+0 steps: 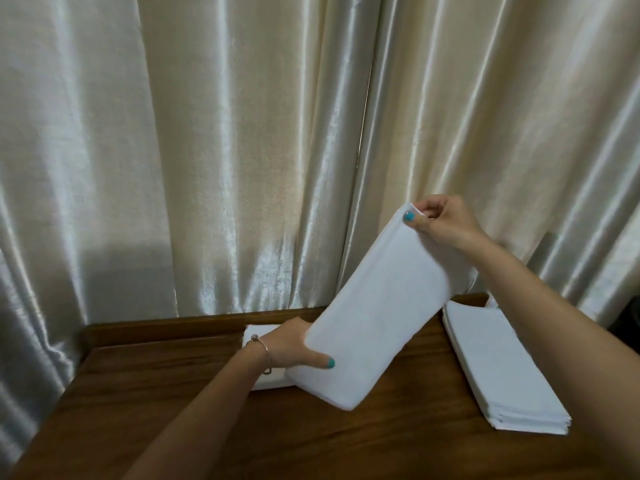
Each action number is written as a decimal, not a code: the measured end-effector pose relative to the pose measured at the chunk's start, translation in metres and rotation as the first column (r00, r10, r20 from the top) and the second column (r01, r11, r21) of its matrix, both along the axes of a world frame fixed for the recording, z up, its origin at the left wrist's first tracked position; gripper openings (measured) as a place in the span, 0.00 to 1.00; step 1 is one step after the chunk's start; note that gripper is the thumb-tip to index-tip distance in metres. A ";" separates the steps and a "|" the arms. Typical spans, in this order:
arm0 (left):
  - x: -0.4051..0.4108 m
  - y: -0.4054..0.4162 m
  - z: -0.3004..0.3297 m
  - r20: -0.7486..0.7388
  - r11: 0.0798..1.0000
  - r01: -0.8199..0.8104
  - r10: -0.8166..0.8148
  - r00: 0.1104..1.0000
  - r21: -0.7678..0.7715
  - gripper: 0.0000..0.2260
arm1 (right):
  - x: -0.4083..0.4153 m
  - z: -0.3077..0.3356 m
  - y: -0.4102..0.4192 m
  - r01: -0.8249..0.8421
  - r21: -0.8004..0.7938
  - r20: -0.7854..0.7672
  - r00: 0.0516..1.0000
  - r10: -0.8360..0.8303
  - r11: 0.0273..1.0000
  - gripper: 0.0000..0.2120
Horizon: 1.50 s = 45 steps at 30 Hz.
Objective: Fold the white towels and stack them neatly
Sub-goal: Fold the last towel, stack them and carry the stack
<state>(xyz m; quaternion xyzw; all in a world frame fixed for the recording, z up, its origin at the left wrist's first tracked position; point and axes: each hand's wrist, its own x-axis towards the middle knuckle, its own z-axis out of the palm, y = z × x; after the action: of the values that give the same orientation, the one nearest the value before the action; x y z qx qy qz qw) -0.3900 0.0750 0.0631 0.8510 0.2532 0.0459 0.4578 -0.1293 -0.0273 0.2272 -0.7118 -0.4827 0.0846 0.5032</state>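
Holding a folded white towel in the air above the wooden table, both hands are gripping it at opposite ends. The right hand is pinching the top corner between thumb and curled fingers, raised well above the table. The left hand is clasping the lower edge, thumb pressing on the near face and fingers hidden behind the cloth, low and just over the table. The towel's long axis is running on a slant, from low near the left hand up toward the right hand.

A stack of flat white towels is lying on the table's right side, below the right forearm. Another white towel pile is sitting on the table behind the left wrist, mostly hidden. The left hand is nearer that pile, so the towel is probably heading there, with the raised end needing to come down level first.
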 end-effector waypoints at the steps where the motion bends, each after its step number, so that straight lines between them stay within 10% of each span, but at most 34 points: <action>1: -0.003 0.003 -0.004 -0.013 0.999 -0.013 0.013 1.000 -0.036 0.15 | 0.007 -0.007 0.002 0.024 -0.007 -0.011 1.000 -0.024 1.000 0.06; 5: -0.018 0.021 -0.024 0.091 0.936 -0.206 0.240 0.966 -0.286 0.17 | 0.034 -0.041 0.011 0.114 -0.032 -0.140 0.983 -0.117 0.993 0.06; 11: -0.004 0.045 -0.068 0.193 0.412 -0.326 0.822 0.536 -0.851 0.20 | 0.058 -0.112 0.032 0.173 -0.195 -0.305 0.925 -0.227 0.966 0.12; 16: 0.019 0.056 -0.081 0.211 0.599 -0.733 0.800 0.561 -0.323 0.21 | 0.057 -0.168 0.050 0.110 -0.363 0.047 0.994 -0.100 0.925 0.11; 24: 0.012 0.100 -0.112 0.046 0.629 -0.749 0.759 0.650 0.210 0.20 | 0.048 -0.231 0.081 0.315 -0.501 0.274 0.941 -0.198 0.806 0.11; 45: 0.013 0.186 -0.230 -0.286 0.691 -0.605 0.719 0.634 0.396 0.23 | 0.055 -0.381 0.186 0.302 -0.699 0.328 0.941 -0.084 0.648 0.20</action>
<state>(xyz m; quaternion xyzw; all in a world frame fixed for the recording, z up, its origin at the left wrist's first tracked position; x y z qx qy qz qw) -0.3772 0.2612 -0.1672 0.7376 0.6337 0.0610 0.2252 -0.0742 0.1587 -0.1541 -0.9064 -0.3899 0.1221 0.1075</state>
